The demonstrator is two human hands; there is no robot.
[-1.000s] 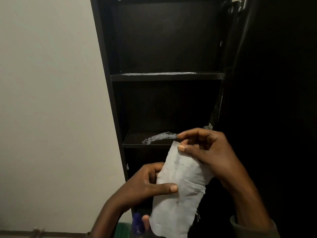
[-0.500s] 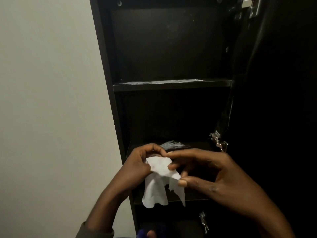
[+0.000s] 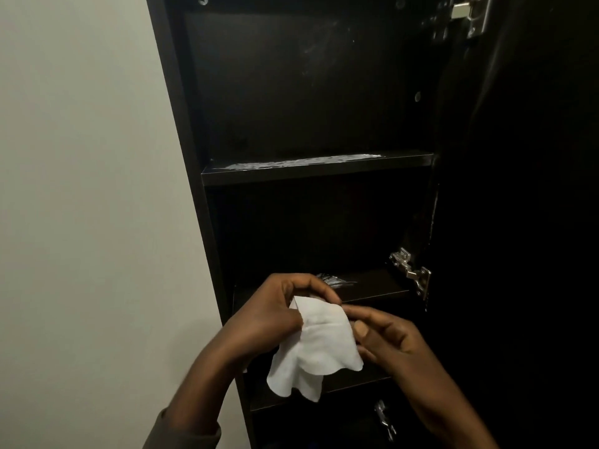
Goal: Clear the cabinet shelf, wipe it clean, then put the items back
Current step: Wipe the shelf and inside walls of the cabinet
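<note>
A thin white disposable wipe, crumpled and hanging in soft folds, is held in front of a tall, narrow, dark brown wooden cabinet whose interior is in deep shadow. The left hand grips the wipe's upper edge at about 10 o'clock of the cloth, its fingers curled over the top and its thumb pressed against the near face. The right hand meets the wipe from 3 o'clock: its thumb lies against the cloth's right edge and its fingers are bent behind it, so it appears to pinch that side, though the contact behind the cloth is hidden. The lower part of the wipe droops free toward 6 o'clock, touching nothing that can be made out.

Directly behind the hands, at 12 o'clock of the wipe, is a lower dark shelf with a pale streaked smear on its top, partly hidden by the left fingers. Higher up, an upper dark shelf carries a long whitish patch along its front. A shiny metal hinge sits at 2 o'clock of the hands on the cabinet's right wall; another metal hinge shows at the top right, and a third hinge glints low at 5 o'clock. The open dark cabinet door fills the right side. A plain off-white wall lies at 9 o'clock. A grey-olive sleeve cuff covers the left wrist.
</note>
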